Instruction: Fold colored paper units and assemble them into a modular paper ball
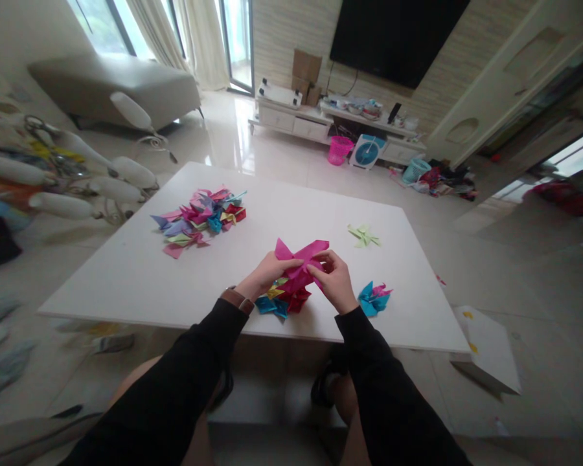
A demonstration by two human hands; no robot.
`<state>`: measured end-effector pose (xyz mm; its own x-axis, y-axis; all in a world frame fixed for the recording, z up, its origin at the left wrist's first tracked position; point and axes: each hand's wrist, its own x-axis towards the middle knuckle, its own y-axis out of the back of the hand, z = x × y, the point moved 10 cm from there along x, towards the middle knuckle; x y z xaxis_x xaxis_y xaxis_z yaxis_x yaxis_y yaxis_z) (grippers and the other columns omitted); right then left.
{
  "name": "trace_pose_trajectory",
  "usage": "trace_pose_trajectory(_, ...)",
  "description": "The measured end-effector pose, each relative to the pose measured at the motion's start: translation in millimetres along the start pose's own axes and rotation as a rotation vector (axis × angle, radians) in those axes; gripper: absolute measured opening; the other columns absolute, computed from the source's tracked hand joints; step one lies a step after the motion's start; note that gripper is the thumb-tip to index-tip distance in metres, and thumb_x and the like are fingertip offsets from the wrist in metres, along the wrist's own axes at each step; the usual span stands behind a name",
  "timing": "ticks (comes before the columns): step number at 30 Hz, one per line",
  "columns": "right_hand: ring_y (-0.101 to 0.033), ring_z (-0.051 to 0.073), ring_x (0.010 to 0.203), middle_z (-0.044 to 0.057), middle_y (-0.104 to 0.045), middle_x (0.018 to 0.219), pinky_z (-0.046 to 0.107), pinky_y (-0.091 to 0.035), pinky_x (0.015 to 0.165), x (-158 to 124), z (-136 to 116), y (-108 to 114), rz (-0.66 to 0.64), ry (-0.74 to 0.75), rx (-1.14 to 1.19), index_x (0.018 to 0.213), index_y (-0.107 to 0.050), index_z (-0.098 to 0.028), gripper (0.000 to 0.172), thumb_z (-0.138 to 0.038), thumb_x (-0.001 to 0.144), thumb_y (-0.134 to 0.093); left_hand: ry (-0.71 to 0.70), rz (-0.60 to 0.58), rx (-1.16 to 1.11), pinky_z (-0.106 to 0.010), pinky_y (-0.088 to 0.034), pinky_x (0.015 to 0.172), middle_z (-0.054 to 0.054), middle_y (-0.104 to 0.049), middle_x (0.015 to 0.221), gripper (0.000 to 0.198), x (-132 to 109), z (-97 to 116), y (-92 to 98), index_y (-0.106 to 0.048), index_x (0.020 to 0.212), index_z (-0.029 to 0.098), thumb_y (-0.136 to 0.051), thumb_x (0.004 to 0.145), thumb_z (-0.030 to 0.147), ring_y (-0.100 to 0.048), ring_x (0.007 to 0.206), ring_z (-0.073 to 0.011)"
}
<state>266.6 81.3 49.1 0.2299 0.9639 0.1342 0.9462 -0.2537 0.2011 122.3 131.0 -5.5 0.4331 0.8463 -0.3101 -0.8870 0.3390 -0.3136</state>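
A magenta folded-paper pinwheel is held up over the near part of the white table. My left hand pinches its left side, thumb laid across the paper. On the other side my right hand grips it between thumb and fingers. Below the hands lies a small cluster of folded papers in blue, yellow and red, partly hidden by the held piece. To the right of my right hand sits a blue folded paper with a pink one on it.
A large heap of coloured folded papers covers the table's left part. Near the right edge lies a pale green paper pinwheel. White lamp arms reach close to the table's left edge. A white box stands on the floor at right.
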Motion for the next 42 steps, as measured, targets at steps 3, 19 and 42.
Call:
trace_pose_trajectory(3,-0.065,0.019,0.076,0.003,-0.07,0.09,0.031,-0.054,0.067,-5,-2,2,0.007,0.014,-0.049,0.091,-0.066,-0.021,0.02,-0.029,0.075,-0.074,0.005,-0.008,0.031,-0.026,-0.048,0.06,-0.006,-0.07,0.073,0.031,-2,-3,-2.4,-0.069,0.079,0.011,-0.088,0.062,0.029,-0.062,0.062,-0.0136)
trace_pose_trajectory(19,-0.063,0.017,0.067,0.005,-0.075,0.09,0.03,-0.052,0.062,9,20,-3,0.004,-0.039,-0.07,0.099,-0.074,-0.02,0.025,-0.032,0.077,-0.075,-0.028,0.005,0.14,-0.024,-0.047,0.057,-0.004,-0.068,0.068,0.013,4,6,10.3,-0.067,0.071,0.01,-0.076,0.063,0.015,-0.06,0.059,-0.0124)
trace_pose_trajectory(42,-0.063,0.017,0.074,0.0,-0.067,0.076,0.032,-0.054,0.07,2,45,88,0.393,-0.094,0.089,0.084,-0.065,-0.019,0.03,-0.041,0.068,-0.077,-0.079,0.168,0.06,-0.026,-0.05,0.074,-0.013,-0.07,0.113,0.041,5,10,18.2,-0.063,0.11,0.016,-0.074,0.07,0.02,-0.066,0.093,-0.0167)
